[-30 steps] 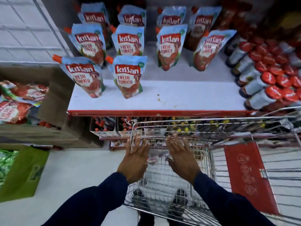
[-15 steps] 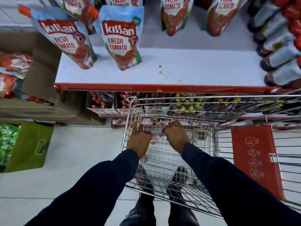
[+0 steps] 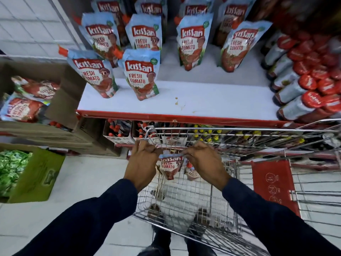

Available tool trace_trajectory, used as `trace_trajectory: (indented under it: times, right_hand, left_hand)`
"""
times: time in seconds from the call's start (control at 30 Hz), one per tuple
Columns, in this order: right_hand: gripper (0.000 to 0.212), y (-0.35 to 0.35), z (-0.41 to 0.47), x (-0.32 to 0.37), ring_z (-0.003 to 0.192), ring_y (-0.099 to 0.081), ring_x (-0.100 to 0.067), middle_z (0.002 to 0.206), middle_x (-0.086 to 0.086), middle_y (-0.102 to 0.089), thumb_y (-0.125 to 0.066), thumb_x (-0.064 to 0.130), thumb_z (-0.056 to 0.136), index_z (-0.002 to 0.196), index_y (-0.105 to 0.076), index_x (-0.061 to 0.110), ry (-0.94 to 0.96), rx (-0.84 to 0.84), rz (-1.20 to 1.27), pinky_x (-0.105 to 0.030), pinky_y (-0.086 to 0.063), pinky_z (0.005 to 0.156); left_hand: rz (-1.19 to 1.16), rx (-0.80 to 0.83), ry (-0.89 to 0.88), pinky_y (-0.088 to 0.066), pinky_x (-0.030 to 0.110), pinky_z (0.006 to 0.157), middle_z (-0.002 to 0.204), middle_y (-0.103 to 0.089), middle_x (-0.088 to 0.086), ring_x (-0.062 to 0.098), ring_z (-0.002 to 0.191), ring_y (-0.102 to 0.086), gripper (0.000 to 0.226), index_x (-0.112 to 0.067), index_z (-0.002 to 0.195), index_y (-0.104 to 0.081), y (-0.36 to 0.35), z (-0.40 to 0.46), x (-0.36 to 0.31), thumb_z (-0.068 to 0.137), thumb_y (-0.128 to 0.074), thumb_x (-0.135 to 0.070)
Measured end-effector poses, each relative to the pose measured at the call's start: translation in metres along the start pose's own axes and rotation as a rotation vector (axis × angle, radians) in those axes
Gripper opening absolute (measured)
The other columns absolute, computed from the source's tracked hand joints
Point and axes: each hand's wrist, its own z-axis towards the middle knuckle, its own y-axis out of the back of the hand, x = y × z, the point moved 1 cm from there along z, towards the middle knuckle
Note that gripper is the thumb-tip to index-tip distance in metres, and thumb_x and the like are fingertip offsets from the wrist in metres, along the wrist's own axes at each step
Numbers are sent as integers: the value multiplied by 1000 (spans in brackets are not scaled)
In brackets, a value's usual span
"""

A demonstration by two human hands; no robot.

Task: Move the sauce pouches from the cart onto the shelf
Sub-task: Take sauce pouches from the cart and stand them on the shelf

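A blue and red tomato sauce pouch [image 3: 169, 167] hangs above the wire cart [image 3: 239, 130], held by its top edge. My left hand [image 3: 143, 161] grips its left corner and my right hand [image 3: 204, 161] grips its right corner. A second pouch [image 3: 191, 173] lies lower in the cart, mostly hidden. Several matching pouches stand upright on the white shelf [image 3: 221, 104], the nearest two [image 3: 96, 76] [image 3: 141, 74] at its front left.
Red-capped bottles [image 3: 306, 85] lie stacked on the shelf's right end. An open cardboard box [image 3: 60, 100] with more pouches sits left of the shelf, a green box [image 3: 38, 174] below it on the floor. A red cart flap [image 3: 273, 183] hangs on the right.
Both hands reached down into the cart, closed on a pouch and lifted it up to the cart's rim. The view has tilted back up toward the shelf.
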Motion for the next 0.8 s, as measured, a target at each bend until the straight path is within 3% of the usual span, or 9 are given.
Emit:
trace_trajectory:
  times: [0.17,0.23,0.37,0.5,0.67,0.8]
  right_hand:
    - [28,64,4,16,90,-48,-13,92,10,-55,-45,48,93,112,-65,41,54,-120,12,-32,-43,78]
    - [29,95,6,26,86,-49,-10,89,13,-55,-49,47,92,111,-68,38,91,-196,23,-33,-44,77]
    - [16,144,15,32,79,-55,-15,80,13,-51,-66,30,91,106,-73,34,125,-358,39,-31,-41,67]
    - [16,178,39,24,78,-60,-19,83,5,-57,-64,33,93,106,-70,39,93,-434,60,-33,-45,63]
    - [13,212,66,15,78,-62,-19,86,2,-69,-64,33,93,103,-72,34,75,-516,87,-31,-40,59]
    - [11,220,93,1,77,-64,-21,85,2,-72,-66,26,92,100,-73,29,18,-513,143,-28,-37,56]
  left_hand:
    - [35,-100,37,-39,44,86,103,-68,-8,24,107,-43,55,-29,112,-65,63,10,-3,61,-79,-11]
    - [36,-154,38,-39,43,79,103,-68,-8,26,106,-44,60,-30,114,-64,87,18,-3,60,-78,-7]
    - [-81,-242,11,-47,40,74,98,-68,-2,29,101,-50,60,-24,110,-66,132,40,-6,60,-67,9]
    - [-197,-296,-28,-52,42,73,98,-68,2,29,95,-59,48,-24,100,-67,167,74,-8,64,-56,6]
    - [-255,-399,-27,-46,37,62,91,-66,8,32,84,-62,30,-18,97,-69,193,114,-17,79,-57,3]
    - [-304,-397,-3,-44,32,64,92,-68,10,31,85,-63,37,-17,99,-73,191,150,-19,79,-58,10]
